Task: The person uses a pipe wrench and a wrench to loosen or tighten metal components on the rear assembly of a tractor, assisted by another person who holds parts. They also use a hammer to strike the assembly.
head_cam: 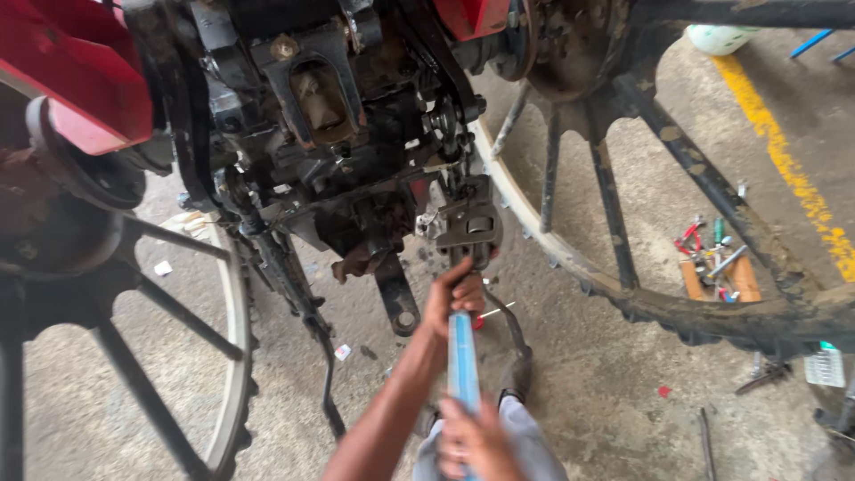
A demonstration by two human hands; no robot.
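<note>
Both hands grip a long blue-handled wrench: the left hand (452, 298) high near its head, fingers wrapped round it, the right hand (476, 436) low. The wrench (462, 356) sits engaged on the tiller's grey bracket (463, 224); the bracket remains mounted.

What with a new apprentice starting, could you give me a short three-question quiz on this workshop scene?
1. True or false: both hands grip the blue-handled tool.
2. The loose hand tools lie on the floor: A) under the red cover, B) beyond the spoked wheel at picture right, C) on the person's knees.
3. Fill in: the painted line on the floor is ___.

Key: 1 true, left hand near the machine end, right hand at the near end. 2 B. 3 yellow.
</note>
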